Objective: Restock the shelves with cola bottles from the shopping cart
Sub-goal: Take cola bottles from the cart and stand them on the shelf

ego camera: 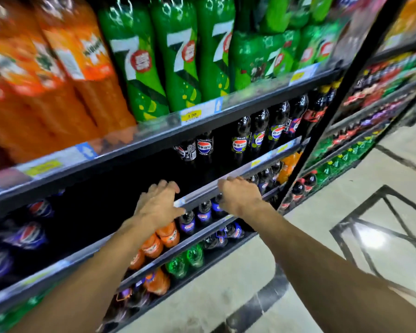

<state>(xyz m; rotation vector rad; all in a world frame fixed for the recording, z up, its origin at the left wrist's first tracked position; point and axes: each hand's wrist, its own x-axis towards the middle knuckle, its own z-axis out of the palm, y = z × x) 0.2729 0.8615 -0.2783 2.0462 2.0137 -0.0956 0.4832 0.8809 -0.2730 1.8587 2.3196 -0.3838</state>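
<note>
**Two hands at the cola shelf's edge, no bottle in either**

Both forearms reach in from the bottom of the view to the front edge of the middle shelf. The left hand (159, 203) lies palm-down over that edge with its fingers spread and loosely bent, holding nothing. The right hand (240, 195) sits a little further along, and its fingers look hooked over the front rail (202, 193); the blur keeps this from being certain.

Just under the rail, on the next shelf down, stand small Pepsi bottles (204, 212), with small orange soda bottles (169, 234) to their left.

Further in, the Pepsi cola bottles (205, 146) stand towards the back and right end of the middle shelf. The shelf's left part, behind the left hand, is a dark gap (111, 186) that looks like the space to fill. The shopping cart is not in view, so the stock to load cannot be seen.

Above, large green 7 Up bottles (178, 68) and large orange bottles (70, 68) line the front edge of the top shelf.

Full bottles like these should be heavy for their size and stiff under pressure, with slick labels. They are tall and narrow, so easily toppled. The waist, or the neck below the cap, seems the safest hold.
</note>
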